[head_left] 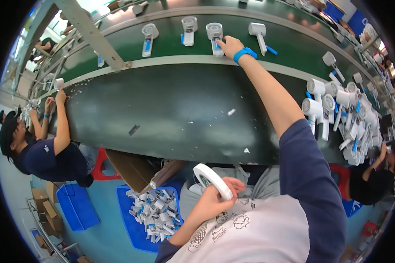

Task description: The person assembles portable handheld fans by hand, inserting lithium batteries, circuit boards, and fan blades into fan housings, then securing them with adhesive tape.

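Note:
My left hand (213, 202) is closed around a white roll of tape (210, 179), holding it tilted in front of my lap. My right arm reaches far across the work table to the green conveyor belt (171, 49). There my right hand (232, 46), with a blue band at the wrist, has its fingertips closed on the handle of a white handheld fan (214, 29). Blue shows on that handle under the fingers. Other white fans lie on the belt: one fan (188, 30) just left, another fan (149, 34) farther left, and a fan (258, 31) to the right.
A heap of white fans (351, 111) covers the table's right end. Small scraps lie on the dark table surface (162, 109). Below stands a blue bin (123, 206) full of white and blue parts, beside a cardboard box (129, 168). A co-worker (41, 144) sits left; a metal post (90, 35) rises there.

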`<state>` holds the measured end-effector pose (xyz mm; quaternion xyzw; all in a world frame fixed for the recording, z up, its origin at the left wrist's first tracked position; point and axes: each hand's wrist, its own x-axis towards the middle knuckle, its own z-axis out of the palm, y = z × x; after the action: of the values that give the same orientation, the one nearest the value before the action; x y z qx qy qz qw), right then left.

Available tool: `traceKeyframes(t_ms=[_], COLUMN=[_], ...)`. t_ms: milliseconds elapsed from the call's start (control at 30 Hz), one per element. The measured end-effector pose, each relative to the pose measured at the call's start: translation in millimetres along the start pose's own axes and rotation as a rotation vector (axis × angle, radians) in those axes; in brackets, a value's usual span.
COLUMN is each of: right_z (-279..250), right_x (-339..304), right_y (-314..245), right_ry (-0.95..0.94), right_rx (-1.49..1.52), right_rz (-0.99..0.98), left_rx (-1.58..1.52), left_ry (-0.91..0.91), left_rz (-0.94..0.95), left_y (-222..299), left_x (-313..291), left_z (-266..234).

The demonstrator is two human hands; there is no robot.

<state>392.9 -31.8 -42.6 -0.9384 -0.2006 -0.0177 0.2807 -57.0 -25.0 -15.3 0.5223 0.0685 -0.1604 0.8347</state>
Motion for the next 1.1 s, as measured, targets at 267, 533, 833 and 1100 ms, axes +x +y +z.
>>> traceKeyframes(t_ms=[267, 533, 833, 1100], right_z=[-147, -159, 56, 71], right_x=[-235, -229, 23, 1], right_y=[-179, -191, -150, -111], right_ry=[-0.303, 0.364, 0.205, 0.264], right_rx=[1.181, 0.715, -0.086, -0.328], right_rz=[-1.192, -1.73, -0.266, -0.679], left_rx=[-0.042, -0.171, -0.194, -0.23], left_ry=[0.06, 0.113, 0.14, 0.25], left_rz=[0.057, -0.022, 0.15, 0.201], left_y=[28, 44, 38, 24], left_x=[-11, -6, -23, -39], left_z=[-22, -28, -44, -64])
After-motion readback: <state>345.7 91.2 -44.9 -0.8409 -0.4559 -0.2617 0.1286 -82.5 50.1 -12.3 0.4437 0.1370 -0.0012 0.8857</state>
